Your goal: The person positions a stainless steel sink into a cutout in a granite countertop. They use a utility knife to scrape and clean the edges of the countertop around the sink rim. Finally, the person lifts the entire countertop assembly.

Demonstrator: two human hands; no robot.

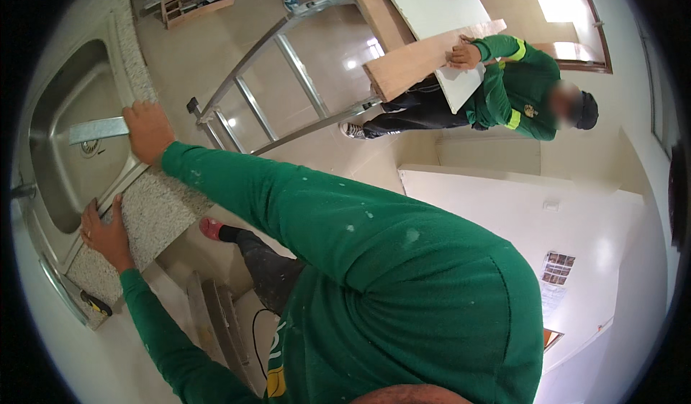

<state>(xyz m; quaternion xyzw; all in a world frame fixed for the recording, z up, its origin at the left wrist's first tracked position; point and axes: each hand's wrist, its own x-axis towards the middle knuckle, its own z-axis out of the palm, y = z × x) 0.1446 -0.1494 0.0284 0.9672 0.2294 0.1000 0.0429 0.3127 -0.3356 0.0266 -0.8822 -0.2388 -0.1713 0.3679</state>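
Observation:
My right hand (149,132) is closed around one end of a flat, silver-grey rectangular metal piece (101,130). Its free end reaches out over the bowl of a steel sink (54,156), above the drain. What kind of tool or part it is, I cannot make out. My left hand (106,234) lies on the sink's rim and the speckled stone countertop (162,213), its fingers and thumb apart, holding nothing. Near the counter's corner below it lies a small yellow and black tool (96,304).
An aluminium ladder (291,73) stands beyond my right arm. Behind it a co-worker in green (522,80) has a hand on a wooden board (425,58) over a white panel (432,1). A wooden toolbox (198,2) sits on the tiled floor; long boards (216,318) stand below the counter.

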